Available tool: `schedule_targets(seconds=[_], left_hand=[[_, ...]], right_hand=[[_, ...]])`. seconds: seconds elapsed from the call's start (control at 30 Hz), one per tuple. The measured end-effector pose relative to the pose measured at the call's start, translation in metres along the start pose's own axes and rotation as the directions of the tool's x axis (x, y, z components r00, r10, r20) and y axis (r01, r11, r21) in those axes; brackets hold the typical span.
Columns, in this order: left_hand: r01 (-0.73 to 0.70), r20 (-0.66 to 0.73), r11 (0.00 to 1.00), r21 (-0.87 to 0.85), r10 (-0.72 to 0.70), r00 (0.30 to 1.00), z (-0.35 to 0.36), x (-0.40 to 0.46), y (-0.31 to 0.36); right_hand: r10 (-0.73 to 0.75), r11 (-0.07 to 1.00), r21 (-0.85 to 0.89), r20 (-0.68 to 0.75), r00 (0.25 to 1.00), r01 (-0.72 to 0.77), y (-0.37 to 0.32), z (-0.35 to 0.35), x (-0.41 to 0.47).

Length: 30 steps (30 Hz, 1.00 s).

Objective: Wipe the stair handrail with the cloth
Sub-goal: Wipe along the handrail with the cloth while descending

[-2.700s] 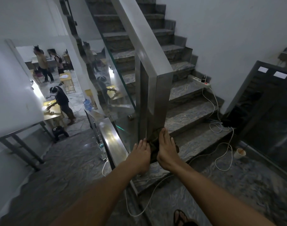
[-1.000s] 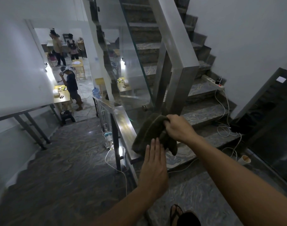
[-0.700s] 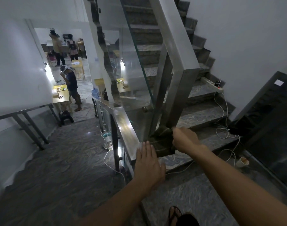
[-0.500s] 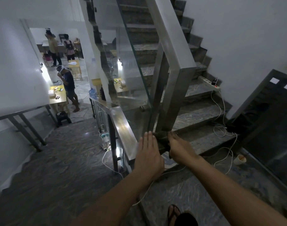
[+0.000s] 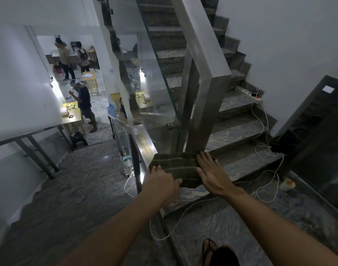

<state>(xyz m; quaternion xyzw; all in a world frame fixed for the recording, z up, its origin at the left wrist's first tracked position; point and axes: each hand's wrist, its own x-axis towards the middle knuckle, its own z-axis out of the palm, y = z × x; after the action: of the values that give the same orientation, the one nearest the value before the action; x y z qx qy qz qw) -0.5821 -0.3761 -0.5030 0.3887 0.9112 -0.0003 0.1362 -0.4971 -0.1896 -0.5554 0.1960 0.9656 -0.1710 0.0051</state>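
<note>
On a dim marble stair landing, I see both bare hands pressed onto a dark green checked cloth (image 5: 176, 169) spread flat over the end of the lower steel handrail (image 5: 143, 140), at the foot of the upright steel post (image 5: 206, 116). My left hand (image 5: 160, 182) rests on the cloth's near left edge, its grip loose with fingers curled over the rail side; whether it pinches the fabric I cannot tell. My right hand (image 5: 210, 174) lies flat and released, fingers spread on the cloth's right end. A glass panel (image 5: 154, 77) rises beside the post. White cables (image 5: 260, 150) trail over the steps toward a power strip (image 5: 249, 94), and a paper cup (image 5: 287, 184) stands on the landing floor. Below, people stand near yellow benches (image 5: 71, 116).
</note>
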Motion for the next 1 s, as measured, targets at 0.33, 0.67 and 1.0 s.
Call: schedule_targets(seconds=[0.33, 0.67, 1.0], left_hand=[[-0.042, -0.112, 0.995, -0.093, 0.032, 0.993, 0.046, 0.020, 0.021], [0.120, -0.042, 0.971, -0.208, -0.131, 0.990, 0.030, 0.033, -0.041], [-0.001, -0.044, 0.995, -0.102, -0.004, 0.999, 0.021, 0.076, -0.075]], right_hand=[[0.058, 0.998, 0.027, -0.193, 0.979, -0.054, 0.007, 0.009, -0.002], [-0.198, 0.936, -0.311, -0.084, 0.977, 0.163, -0.039, 0.025, -0.008], [-0.147, 0.957, -0.268, -0.122, 0.981, 0.111, -0.098, 0.035, -0.015]])
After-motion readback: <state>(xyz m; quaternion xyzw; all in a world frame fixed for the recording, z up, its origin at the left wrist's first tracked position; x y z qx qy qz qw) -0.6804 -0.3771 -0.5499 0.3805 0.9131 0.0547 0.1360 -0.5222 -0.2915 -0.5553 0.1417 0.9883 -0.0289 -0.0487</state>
